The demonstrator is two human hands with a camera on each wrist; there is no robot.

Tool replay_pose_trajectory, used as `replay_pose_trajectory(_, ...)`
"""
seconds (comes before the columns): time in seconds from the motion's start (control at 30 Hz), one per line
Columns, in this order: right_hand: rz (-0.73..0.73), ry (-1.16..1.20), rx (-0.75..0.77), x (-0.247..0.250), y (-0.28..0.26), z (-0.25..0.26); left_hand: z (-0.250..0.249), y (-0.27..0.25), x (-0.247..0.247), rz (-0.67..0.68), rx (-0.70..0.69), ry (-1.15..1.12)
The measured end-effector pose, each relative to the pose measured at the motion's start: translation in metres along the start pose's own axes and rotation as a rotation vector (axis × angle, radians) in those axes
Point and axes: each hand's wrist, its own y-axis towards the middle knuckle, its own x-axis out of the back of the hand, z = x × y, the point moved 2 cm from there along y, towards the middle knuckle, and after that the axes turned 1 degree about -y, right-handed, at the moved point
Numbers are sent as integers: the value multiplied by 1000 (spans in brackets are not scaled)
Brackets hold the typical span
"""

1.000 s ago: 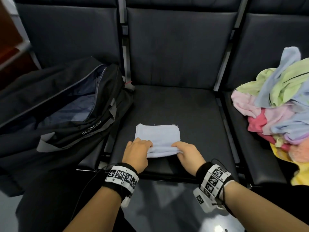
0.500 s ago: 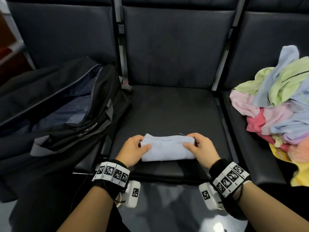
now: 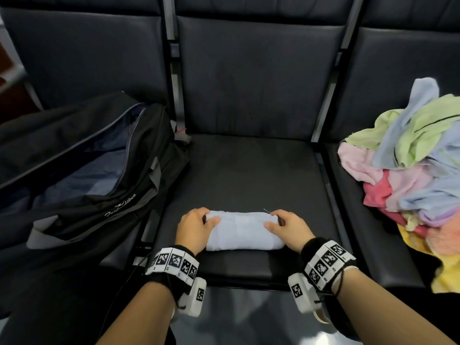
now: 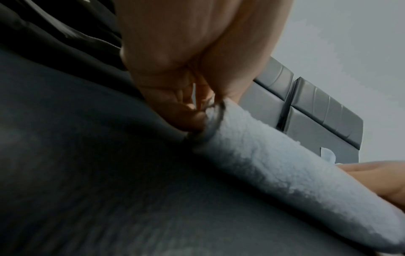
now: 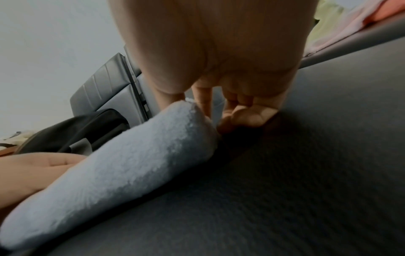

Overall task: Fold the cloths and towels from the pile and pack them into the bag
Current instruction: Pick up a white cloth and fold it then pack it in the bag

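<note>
A folded pale blue cloth (image 3: 242,231) lies near the front edge of the middle seat (image 3: 249,175). My left hand (image 3: 196,226) pinches its left end, thumb on top. My right hand (image 3: 286,227) pinches its right end the same way. In the left wrist view the left hand's fingers (image 4: 186,110) curl at the end of the cloth (image 4: 285,169). In the right wrist view the right hand's fingers (image 5: 238,116) curl at the other end of the cloth (image 5: 122,166). An open black bag (image 3: 82,175) sits on the left seat. The pile of coloured cloths (image 3: 410,165) lies on the right seat.
Dark seat backs (image 3: 256,78) rise behind all three seats. Metal dividers (image 3: 323,103) separate the seats. My black-clad legs show below the seat's front edge.
The cloth has been folded once more, away from me, into a narrower strip. Both hands moved from its near edge to its two ends.
</note>
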Motion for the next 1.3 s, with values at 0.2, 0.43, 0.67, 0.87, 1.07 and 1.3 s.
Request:
replay_pose_trajectory(0.2, -6, 49, 31, 2, -7, 1, -1, -6, 2, 52, 68, -5)
replay_pose_trajectory(0.43, -44, 185, 234, 25, -36, 34, -9, -19, 12, 63, -14, 51)
replay_pose_trajectory(0.67, 27, 14, 596, 45, -61, 126, -46, -34, 32, 387, -287, -291)
replay_pose_trajectory(0.87, 99, -119, 691, 42, -62, 175, -46, -38, 54, 382, -270, -382)
replay_pose_trajectory(1.07, 22, 169, 690, 35, -36, 219, -37, -27, 106, 231, -238, -551)
replay_pose_trajectory(1.3, 340, 373, 522, -3, 9, 293, -25, 6, 181, 47, -90, -950)
